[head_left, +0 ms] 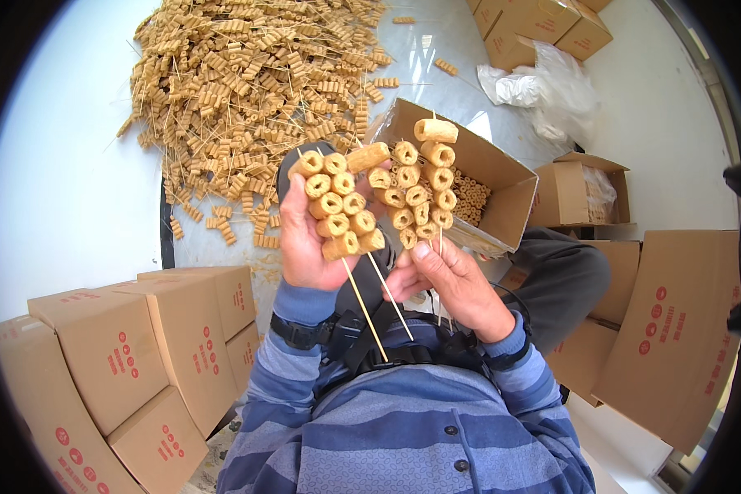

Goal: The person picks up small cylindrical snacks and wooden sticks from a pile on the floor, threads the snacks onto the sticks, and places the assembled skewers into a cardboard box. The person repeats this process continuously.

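In my left hand [305,239] are two skewers of tan, hollow rolled pieces [332,204], held side by side, their bare sticks pointing down toward my waist. My right hand [449,284] pinches several more skewers [416,198] by their sticks, the rolls standing upward. The two bunches are close together over my lap. Just beyond the right bunch stands an open cardboard box [502,198] with many such skewers packed inside; the bunch hides part of it.
A large heap of skewers [247,90] covers the floor at the far left, with a few strays beside it. Closed cartons [99,354] stack at near left. More cartons [667,329], a small open box [572,193] and crumpled clear plastic [547,86] are on the right.
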`<move>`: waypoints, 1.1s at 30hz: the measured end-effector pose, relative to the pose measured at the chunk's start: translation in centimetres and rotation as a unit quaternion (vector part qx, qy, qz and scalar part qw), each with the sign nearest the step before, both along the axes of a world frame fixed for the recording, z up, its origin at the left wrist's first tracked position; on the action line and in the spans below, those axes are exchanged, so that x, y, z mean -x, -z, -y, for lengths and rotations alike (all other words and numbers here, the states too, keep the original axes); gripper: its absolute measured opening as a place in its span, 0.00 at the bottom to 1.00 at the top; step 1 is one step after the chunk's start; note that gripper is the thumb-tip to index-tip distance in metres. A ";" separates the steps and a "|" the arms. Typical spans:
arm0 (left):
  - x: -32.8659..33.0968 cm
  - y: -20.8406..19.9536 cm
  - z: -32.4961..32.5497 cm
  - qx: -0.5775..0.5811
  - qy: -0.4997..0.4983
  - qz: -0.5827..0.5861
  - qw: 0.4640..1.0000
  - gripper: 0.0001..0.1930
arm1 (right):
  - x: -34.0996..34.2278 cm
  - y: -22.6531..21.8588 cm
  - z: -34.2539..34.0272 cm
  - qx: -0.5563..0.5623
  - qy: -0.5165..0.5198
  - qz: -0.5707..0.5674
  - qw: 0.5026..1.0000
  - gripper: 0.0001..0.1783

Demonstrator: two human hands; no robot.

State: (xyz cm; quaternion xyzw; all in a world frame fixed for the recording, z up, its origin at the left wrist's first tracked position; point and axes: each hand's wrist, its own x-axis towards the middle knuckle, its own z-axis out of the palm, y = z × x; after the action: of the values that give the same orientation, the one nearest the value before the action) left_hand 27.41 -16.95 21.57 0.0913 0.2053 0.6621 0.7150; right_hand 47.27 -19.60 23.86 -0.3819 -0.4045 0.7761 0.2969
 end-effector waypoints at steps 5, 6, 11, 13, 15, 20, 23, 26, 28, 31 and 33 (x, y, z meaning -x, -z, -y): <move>-1.3 0.0 0.1 -0.032 0.033 0.028 0.999 0.33 | -0.3 -0.2 -0.3 0.046 -0.035 -0.015 0.998 0.18; -1.6 -0.1 0.1 -0.026 0.024 0.001 0.999 0.33 | -0.4 -0.3 -0.3 0.047 -0.036 -0.003 0.998 0.19; -2.1 -0.5 0.0 -0.032 -0.010 -0.031 0.999 0.33 | -0.5 -0.3 -0.3 0.052 -0.071 -0.014 0.996 0.19; -2.2 -0.5 -0.1 -0.042 -0.011 -0.065 0.997 0.32 | -0.5 -0.2 -0.3 0.064 -0.077 -0.025 0.995 0.19; -2.3 -0.4 -0.1 -0.034 0.001 -0.064 0.997 0.33 | -0.5 0.0 -0.4 0.068 -0.085 -0.037 0.993 0.19; -2.6 -0.1 -0.1 0.003 0.023 -0.086 0.996 0.35 | -0.6 0.1 -0.7 0.104 -0.087 -0.040 0.990 0.19; -2.7 0.3 0.0 0.003 0.040 -0.056 0.998 0.33 | -0.6 -0.1 -0.9 0.103 -0.096 -0.009 0.990 0.20; -2.1 0.9 -0.4 -0.033 0.047 -0.023 0.998 0.33 | -0.5 -0.3 -1.1 0.083 -0.077 0.033 0.993 0.22; -1.7 1.3 -1.0 -0.124 0.056 0.031 0.990 0.33 | -0.4 -0.4 -1.4 0.048 -0.045 0.058 0.996 0.23; -2.1 1.3 -0.6 -0.034 0.021 0.006 0.999 0.33 | -0.6 -0.6 -1.6 0.041 -0.078 0.090 0.992 0.24; -2.5 1.0 -0.1 -0.011 -0.012 -0.028 0.999 0.32 | -0.5 -0.6 -1.6 0.024 -0.084 0.112 0.990 0.24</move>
State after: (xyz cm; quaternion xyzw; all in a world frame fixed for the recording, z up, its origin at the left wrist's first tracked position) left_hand 29.94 -16.83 20.54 0.1157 0.2192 0.6701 0.6996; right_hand 47.81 -18.02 24.44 -0.4378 -0.4471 0.7602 0.1746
